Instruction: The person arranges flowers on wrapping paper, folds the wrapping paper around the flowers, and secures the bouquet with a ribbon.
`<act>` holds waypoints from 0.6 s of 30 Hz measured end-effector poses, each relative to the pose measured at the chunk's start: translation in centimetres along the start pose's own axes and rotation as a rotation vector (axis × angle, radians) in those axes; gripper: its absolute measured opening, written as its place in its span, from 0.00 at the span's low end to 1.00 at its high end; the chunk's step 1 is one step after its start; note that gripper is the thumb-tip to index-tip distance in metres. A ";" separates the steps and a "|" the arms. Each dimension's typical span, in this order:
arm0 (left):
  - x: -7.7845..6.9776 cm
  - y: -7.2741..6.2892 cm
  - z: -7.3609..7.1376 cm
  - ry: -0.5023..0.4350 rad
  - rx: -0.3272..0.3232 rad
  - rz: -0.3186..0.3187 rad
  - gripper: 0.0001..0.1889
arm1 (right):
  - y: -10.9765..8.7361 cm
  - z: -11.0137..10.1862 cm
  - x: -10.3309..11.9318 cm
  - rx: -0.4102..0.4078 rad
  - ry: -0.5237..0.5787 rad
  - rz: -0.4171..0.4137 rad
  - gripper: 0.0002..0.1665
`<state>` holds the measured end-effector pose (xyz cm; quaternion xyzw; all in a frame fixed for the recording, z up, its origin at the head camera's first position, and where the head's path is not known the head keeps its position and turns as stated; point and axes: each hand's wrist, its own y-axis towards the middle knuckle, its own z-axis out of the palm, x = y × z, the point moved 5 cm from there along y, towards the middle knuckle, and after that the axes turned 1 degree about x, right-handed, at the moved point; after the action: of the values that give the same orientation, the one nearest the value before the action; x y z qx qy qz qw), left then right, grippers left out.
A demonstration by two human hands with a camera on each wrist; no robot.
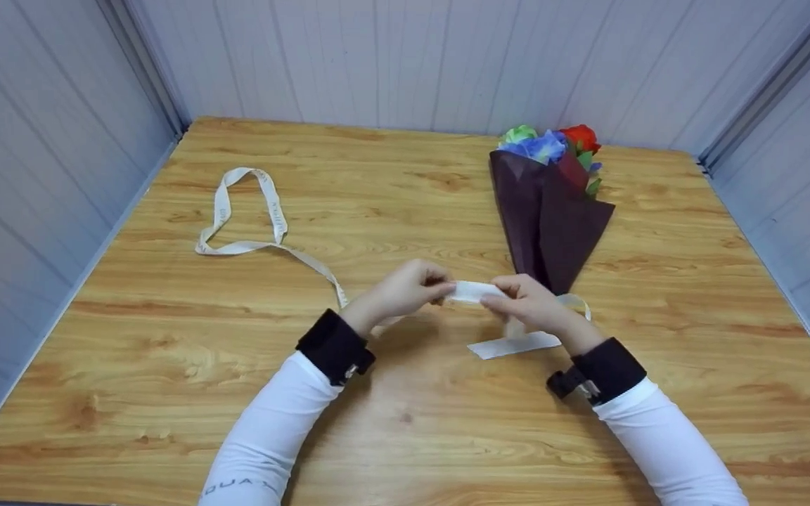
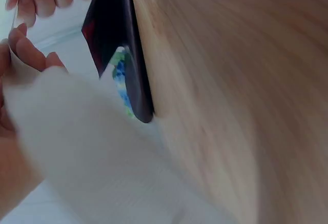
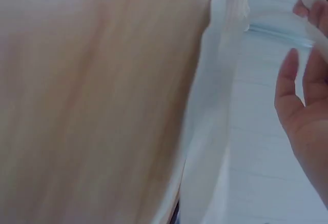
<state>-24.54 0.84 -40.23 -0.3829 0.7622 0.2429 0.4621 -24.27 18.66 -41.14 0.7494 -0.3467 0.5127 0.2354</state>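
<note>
A white ribbon (image 1: 472, 292) is stretched between both hands above the middle of the table. My left hand (image 1: 408, 288) pinches it at one end of this short span, and my right hand (image 1: 528, 302) pinches the other. From the left hand, a long printed length runs back to a loose loop on the table at the left. Another ribbon end hangs below the right hand, blurred near the fingers. In the left wrist view the ribbon (image 2: 97, 147) fills the lower left, close to the camera. The right wrist view has a ribbon length (image 3: 210, 106) hanging beside the right hand (image 3: 307, 111).
A bouquet (image 1: 553, 211) in dark wrapping, with red, blue and green flowers, lies on the wooden table (image 1: 391, 422) at the right, its narrow end just beyond the right hand. Pale panelled walls (image 1: 405, 63) enclose the table at the back and sides.
</note>
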 end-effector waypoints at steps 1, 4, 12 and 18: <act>0.4 -0.1 -0.3 -0.027 -0.011 -0.014 0.12 | -0.2 -0.5 -0.1 -0.043 -0.017 0.004 0.15; 1.5 -0.4 -1.3 -0.099 -0.032 -0.052 0.13 | -0.7 -1.7 -0.5 -0.134 0.006 0.020 0.13; 3.0 -1.8 -4.1 0.015 -0.024 -0.152 0.12 | -1.6 -3.2 -1.3 -0.210 0.138 0.026 0.15; 3.9 -3.6 -6.4 0.094 -0.029 -0.189 0.17 | -2.5 -5.6 -2.6 -0.422 0.199 0.112 0.18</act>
<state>-26.09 -7.30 -40.90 -0.4708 0.7398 0.1910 0.4412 -26.38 24.97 -41.46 0.6089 -0.4620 0.5127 0.3910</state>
